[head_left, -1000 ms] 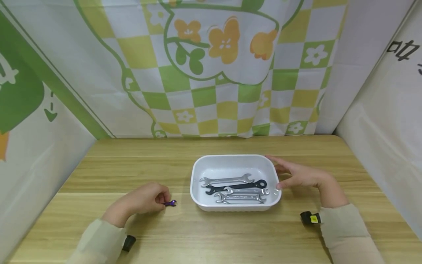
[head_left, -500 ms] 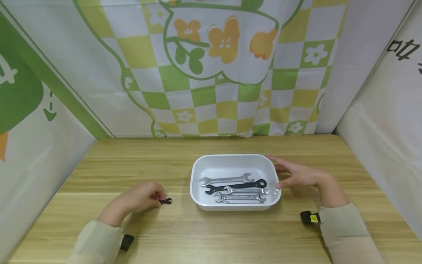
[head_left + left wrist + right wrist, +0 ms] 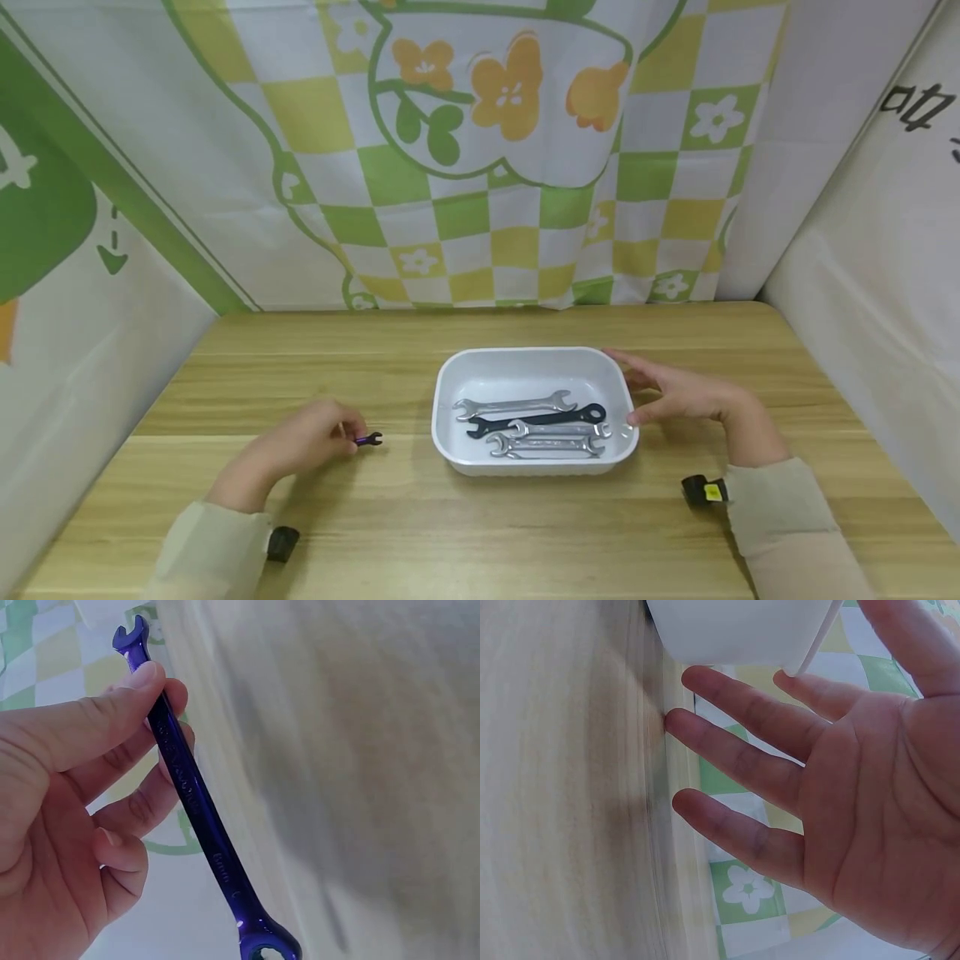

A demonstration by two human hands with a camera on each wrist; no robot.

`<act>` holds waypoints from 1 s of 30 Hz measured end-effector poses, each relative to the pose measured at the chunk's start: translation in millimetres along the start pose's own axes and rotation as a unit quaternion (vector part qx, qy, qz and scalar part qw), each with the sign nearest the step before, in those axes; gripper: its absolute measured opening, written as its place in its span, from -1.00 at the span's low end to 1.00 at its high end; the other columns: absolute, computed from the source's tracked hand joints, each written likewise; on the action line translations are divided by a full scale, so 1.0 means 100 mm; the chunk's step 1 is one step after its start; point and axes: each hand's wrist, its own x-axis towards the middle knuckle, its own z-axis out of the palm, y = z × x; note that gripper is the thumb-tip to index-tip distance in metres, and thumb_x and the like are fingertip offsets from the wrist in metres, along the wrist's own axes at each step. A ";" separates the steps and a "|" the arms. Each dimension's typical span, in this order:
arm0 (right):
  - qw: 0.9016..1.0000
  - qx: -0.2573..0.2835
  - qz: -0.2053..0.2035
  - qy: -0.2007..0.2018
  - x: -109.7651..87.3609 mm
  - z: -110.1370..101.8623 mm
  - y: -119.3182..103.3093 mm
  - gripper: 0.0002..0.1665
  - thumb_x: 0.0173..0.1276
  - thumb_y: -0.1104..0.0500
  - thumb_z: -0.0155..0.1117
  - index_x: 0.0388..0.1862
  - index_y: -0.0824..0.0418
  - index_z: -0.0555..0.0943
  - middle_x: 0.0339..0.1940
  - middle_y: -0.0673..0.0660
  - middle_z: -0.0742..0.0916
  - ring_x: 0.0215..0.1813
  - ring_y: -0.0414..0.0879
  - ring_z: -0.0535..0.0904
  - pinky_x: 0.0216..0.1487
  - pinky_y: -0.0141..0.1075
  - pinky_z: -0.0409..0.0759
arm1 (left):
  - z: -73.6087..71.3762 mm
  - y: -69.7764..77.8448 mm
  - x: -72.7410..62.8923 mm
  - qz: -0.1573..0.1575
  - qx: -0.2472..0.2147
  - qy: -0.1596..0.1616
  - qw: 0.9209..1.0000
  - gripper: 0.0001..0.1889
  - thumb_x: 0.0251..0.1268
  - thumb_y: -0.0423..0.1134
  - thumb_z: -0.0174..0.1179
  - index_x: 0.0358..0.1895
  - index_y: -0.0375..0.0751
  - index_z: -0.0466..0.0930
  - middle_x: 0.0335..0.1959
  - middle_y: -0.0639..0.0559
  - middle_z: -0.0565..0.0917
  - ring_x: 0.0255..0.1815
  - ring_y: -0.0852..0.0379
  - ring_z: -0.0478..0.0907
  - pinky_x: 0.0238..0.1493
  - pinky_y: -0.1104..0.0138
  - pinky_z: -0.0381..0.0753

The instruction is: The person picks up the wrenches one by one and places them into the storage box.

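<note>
My left hand [image 3: 311, 437] pinches a purple combination wrench [image 3: 196, 802] between thumb and fingers near its open end; the ring end points down in the left wrist view. In the head view only the wrench's open end pokes out from the fingertips, left of the white tub. My right hand [image 3: 686, 396] is at the right end of the white plastic tub [image 3: 535, 469], thumb and a fingertip at its rim. Its fingers are spread and straight in the right wrist view. Inside the tub lie several silver open-end wrenches [image 3: 517, 407] and one black combination wrench [image 3: 536, 421].
The wooden table [image 3: 480, 533] carries the tub near its middle. A checked, flowered cloth [image 3: 517, 225] hangs at the back edge, with white cloth walls left and right. Black wrist cameras [image 3: 282, 543] hang from both sleeves.
My left hand has drawn back to the left, away from the tub, with the purple wrench in its fingers. The right hand stays at the tub's end.
</note>
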 end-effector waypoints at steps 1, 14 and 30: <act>1.000 -0.001 -0.001 0.000 0.00 0.00 0.00 0.16 0.30 0.15 0.41 0.64 0.21 -0.15 0.47 0.44 0.36 0.49 0.44 0.22 0.38 0.38 0.17 | -0.02 0.01 0.00 0.000 -0.001 0.002 1.000 -0.86 0.18 -0.48 0.28 -0.32 -0.12 0.68 -0.40 0.16 0.66 -0.36 0.26 0.50 -0.35 0.39 0.50; 1.000 0.004 -0.011 0.004 0.01 0.00 0.01 0.16 0.29 0.17 0.41 0.63 0.23 -0.14 0.49 0.45 0.33 0.48 0.46 0.22 0.37 0.40 0.16 | -0.14 0.14 0.07 -0.006 0.022 0.038 0.999 -0.91 0.24 -0.44 0.30 -0.24 -0.20 0.72 -0.29 0.04 0.75 -0.29 0.22 0.57 -0.28 0.34 0.57; 1.000 0.005 -0.005 0.001 -0.01 0.01 -0.01 0.16 0.30 0.17 0.40 0.64 0.21 -0.15 0.52 0.45 0.29 0.51 0.46 0.16 0.38 0.41 0.13 | -0.19 0.50 0.18 0.068 0.069 0.113 0.989 -0.87 0.21 -0.40 0.34 -0.20 -0.16 0.76 -0.26 0.08 0.77 -0.31 0.22 0.61 -0.27 0.33 0.63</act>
